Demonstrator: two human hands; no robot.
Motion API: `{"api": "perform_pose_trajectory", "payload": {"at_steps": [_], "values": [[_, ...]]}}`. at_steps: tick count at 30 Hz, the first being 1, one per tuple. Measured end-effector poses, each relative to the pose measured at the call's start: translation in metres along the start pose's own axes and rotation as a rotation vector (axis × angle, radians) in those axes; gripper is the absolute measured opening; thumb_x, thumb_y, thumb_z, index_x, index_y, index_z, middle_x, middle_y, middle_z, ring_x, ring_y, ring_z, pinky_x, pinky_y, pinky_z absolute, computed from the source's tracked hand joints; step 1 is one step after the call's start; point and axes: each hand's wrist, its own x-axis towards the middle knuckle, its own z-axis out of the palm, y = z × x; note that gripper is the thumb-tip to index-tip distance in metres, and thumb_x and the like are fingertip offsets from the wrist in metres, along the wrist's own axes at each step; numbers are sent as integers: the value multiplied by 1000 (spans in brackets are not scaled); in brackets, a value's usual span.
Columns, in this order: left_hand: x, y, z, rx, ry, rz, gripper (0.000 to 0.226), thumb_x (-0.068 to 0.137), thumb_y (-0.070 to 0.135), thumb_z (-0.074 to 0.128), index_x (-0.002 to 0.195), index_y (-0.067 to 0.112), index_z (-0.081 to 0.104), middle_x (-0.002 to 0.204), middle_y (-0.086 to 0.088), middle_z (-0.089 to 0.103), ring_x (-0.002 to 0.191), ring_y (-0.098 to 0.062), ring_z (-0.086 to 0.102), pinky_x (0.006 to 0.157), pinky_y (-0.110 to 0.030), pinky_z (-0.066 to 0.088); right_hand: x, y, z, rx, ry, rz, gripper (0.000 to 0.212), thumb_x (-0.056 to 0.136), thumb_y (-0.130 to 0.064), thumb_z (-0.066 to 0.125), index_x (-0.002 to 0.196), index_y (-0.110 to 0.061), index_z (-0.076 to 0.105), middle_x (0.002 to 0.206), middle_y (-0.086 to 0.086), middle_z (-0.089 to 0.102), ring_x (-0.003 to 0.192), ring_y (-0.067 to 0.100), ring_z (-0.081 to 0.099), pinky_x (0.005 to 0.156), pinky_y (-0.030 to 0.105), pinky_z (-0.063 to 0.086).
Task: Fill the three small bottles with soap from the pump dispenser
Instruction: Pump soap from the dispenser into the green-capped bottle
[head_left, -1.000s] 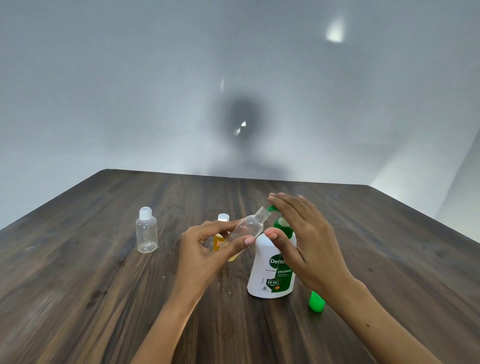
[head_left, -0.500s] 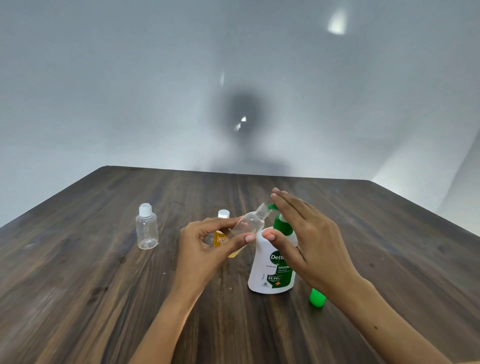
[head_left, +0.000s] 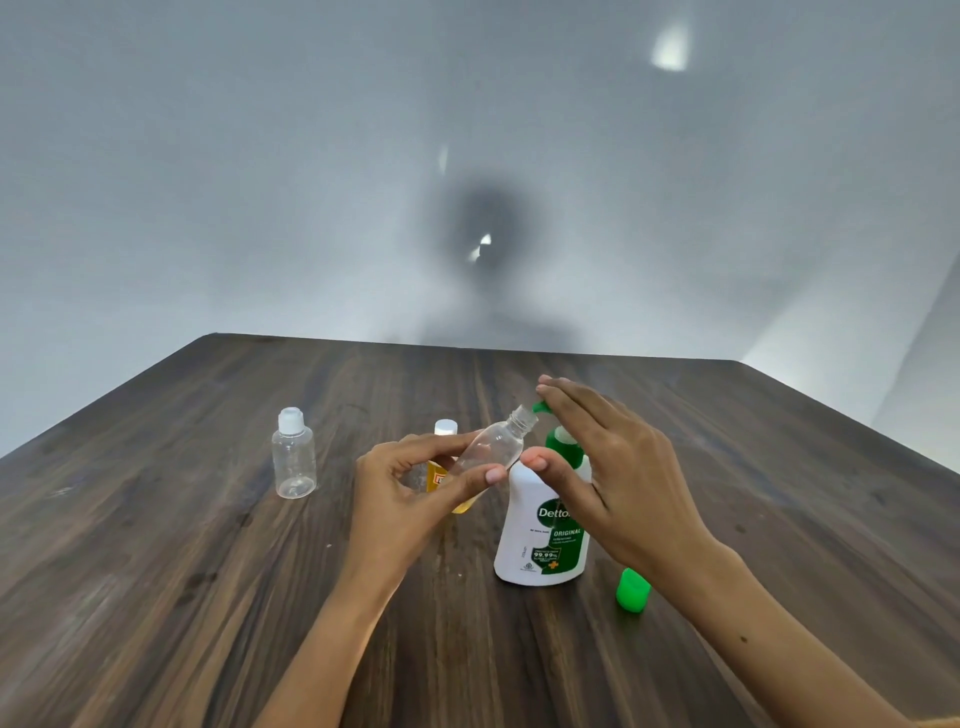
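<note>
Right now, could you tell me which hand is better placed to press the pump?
The right hand: its fingers already rest on the pump, while the left hand holds the open bottle.

Single head-worn wide-angle view, facing forward and down, close over dark wood-grain table (head_left: 156, 571).

Dark matt wood-grain table (head_left: 208, 545), clear glossy plastic bottle (head_left: 293, 460), glossy white plastic dispenser (head_left: 530, 535)

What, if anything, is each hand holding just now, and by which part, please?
The left hand pinches the uncapped clear bottle, tilted, by its lower body. The right hand holds nothing; its straight fingers rest on the pump dispenser head.
</note>
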Motion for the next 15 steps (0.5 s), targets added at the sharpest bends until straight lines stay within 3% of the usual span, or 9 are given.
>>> {"api": "perform_pose_trajectory", "payload": {"at_steps": [7, 12, 15], "values": [[0, -3, 0, 18, 2, -7, 32, 61, 36, 83, 91, 36, 75, 86, 16, 74, 85, -7, 69, 72, -13, 51, -3, -6, 7, 0, 44, 11, 81, 93, -68, 18, 116, -5, 65, 115, 7, 66, 100, 22, 65, 83, 24, 41], [0, -3, 1, 14, 3, -10, 33, 62, 33, 84, 94, 31, 77, 87, 15, 75, 87, -8, 69, 72, -13, 51, 2, -2, 0, 18, 41, 2, 82, 92, -68, 18, 118, -5, 64, 120, 8, 65, 107, 24, 63, 88, 28, 40], [1, -4, 1, 22, 3, -7, 33, 61, 36, 83, 93, 32, 76, 87, 16, 75, 87, -7, 69, 73, -14, 52, 0, -5, 3, 4, 72, 5, 81, 93, -67, 19, 113, -5, 66, 113, 8, 67, 98, 23, 66, 82, 25, 41]]}}
